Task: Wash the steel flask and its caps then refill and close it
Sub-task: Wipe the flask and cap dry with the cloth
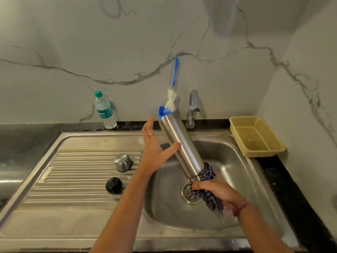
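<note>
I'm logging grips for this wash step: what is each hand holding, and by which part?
Right hand grips the checked cloth wrapped round the steel flask at its mouth end. Left hand grips nothing; its open fingers only touch the flask's mid-body.
</note>
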A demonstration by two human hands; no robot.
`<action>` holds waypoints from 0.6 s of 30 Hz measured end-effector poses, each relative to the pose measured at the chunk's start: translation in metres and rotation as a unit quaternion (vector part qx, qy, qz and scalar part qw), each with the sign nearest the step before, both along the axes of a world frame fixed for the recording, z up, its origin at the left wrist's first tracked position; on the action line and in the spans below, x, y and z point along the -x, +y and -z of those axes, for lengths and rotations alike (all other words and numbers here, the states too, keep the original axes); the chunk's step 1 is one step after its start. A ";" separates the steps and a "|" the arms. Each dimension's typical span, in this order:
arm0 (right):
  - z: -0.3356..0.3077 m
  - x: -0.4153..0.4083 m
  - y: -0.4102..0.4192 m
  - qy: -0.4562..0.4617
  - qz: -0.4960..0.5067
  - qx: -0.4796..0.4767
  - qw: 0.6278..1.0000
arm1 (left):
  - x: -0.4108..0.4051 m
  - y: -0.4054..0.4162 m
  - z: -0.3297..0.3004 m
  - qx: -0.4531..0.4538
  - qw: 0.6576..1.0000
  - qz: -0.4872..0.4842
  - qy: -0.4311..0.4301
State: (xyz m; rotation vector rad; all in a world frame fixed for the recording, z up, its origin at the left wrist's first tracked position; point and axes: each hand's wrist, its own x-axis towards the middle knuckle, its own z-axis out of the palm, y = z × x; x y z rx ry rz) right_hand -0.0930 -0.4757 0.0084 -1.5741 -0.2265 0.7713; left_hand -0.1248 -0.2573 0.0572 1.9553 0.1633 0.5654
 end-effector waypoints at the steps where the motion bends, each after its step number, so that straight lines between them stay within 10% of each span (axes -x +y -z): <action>1: -0.002 -0.003 -0.004 -0.001 -0.009 0.007 1.000 | 0.001 0.006 -0.003 -0.119 0.992 0.019 -0.029; 5: -0.009 -0.010 -0.015 0.014 -0.041 0.031 0.999 | -0.008 0.013 -0.005 -0.477 0.871 0.100 0.060; 9: -0.016 -0.012 -0.023 -0.008 -0.082 0.058 0.995 | -0.015 -0.003 0.002 -0.650 0.747 0.114 0.078; 13: -0.019 -0.017 -0.030 -0.023 -0.118 0.072 0.990 | -0.020 -0.012 0.000 -0.686 0.704 0.126 0.134; 18: -0.019 -0.022 -0.037 -0.028 -0.127 0.096 0.987 | -0.016 -0.017 0.001 -0.656 0.729 0.139 0.137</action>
